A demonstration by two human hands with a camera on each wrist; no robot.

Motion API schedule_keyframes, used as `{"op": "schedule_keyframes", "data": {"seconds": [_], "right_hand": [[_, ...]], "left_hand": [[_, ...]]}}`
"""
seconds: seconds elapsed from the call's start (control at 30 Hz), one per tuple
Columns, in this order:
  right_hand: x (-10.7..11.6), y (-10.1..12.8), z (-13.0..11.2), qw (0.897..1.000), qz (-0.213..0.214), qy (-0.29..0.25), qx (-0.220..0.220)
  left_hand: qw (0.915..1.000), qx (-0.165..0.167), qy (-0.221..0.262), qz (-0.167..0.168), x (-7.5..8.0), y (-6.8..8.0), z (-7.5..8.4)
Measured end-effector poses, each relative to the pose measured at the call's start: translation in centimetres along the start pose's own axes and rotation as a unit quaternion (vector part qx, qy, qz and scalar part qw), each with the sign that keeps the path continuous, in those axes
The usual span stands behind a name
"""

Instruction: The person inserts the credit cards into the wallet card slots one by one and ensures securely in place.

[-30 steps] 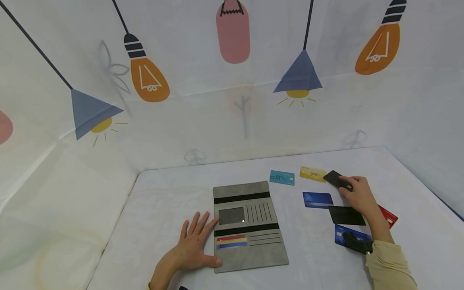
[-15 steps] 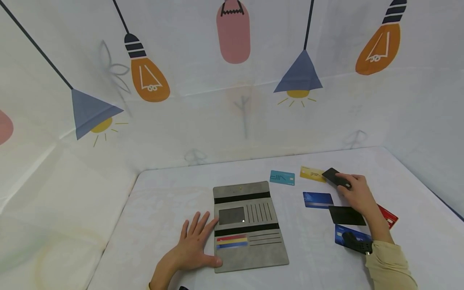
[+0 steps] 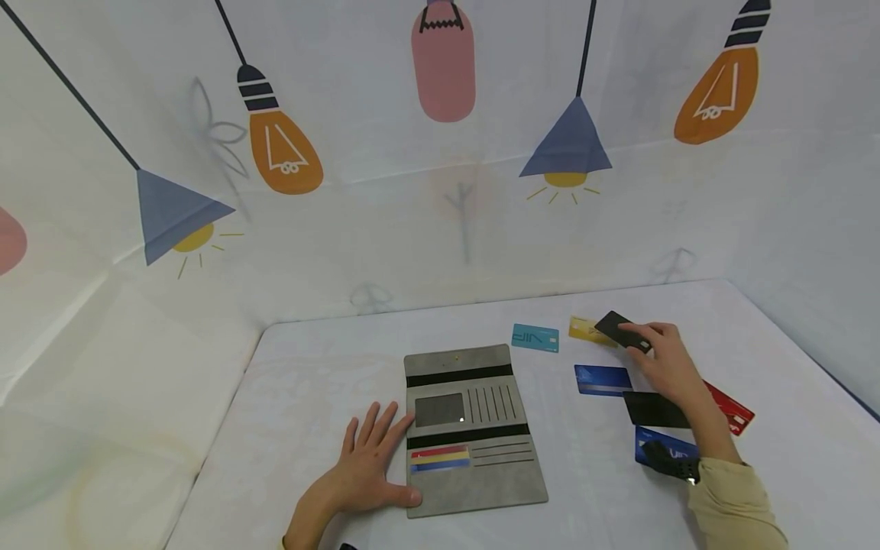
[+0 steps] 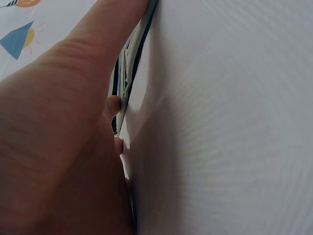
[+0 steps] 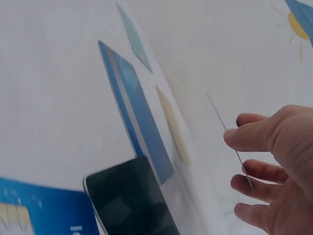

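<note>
My right hand [image 3: 663, 359] pinches a black card [image 3: 619, 330] at the far right of the table, lifted a little above a yellow card [image 3: 583, 328]. In the right wrist view the held black card [image 5: 230, 139] shows edge-on between thumb and fingers. An open grey wallet [image 3: 470, 428] lies in the middle, with red, yellow and blue cards [image 3: 440, 458] in its lower slots. My left hand [image 3: 371, 466] lies flat with spread fingers on the table, touching the wallet's left edge [image 4: 128, 83].
Loose cards lie around my right hand: a teal card [image 3: 534, 337], a blue card [image 3: 603, 379], a second black card [image 3: 649, 409], a red card [image 3: 732, 409] and another blue card [image 3: 660, 443]. Printed fabric walls [image 3: 440, 153] close in the white table [image 3: 309, 367].
My right hand has lifted the black card off the table and carried it slightly left, over the yellow card. The left hand has stayed still.
</note>
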State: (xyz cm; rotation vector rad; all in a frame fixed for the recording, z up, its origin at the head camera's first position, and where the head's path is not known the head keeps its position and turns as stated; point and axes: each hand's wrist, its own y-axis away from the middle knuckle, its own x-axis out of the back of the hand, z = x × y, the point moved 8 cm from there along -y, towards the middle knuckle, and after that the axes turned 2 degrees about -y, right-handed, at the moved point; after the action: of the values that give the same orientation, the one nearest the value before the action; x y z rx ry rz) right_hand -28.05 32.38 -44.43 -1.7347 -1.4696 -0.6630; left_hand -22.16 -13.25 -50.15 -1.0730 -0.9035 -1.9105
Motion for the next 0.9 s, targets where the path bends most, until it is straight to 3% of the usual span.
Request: {"op": "schedule_keyframes", "data": {"seconds": [0.9], "right_hand": [[-3.2, 0.3, -8.7, 0.992, -0.041, -0.032, 0.112]], "left_hand": [[1.0000, 0.001, -0.003, 0.000, 0.0, 0.0, 0.0]]}}
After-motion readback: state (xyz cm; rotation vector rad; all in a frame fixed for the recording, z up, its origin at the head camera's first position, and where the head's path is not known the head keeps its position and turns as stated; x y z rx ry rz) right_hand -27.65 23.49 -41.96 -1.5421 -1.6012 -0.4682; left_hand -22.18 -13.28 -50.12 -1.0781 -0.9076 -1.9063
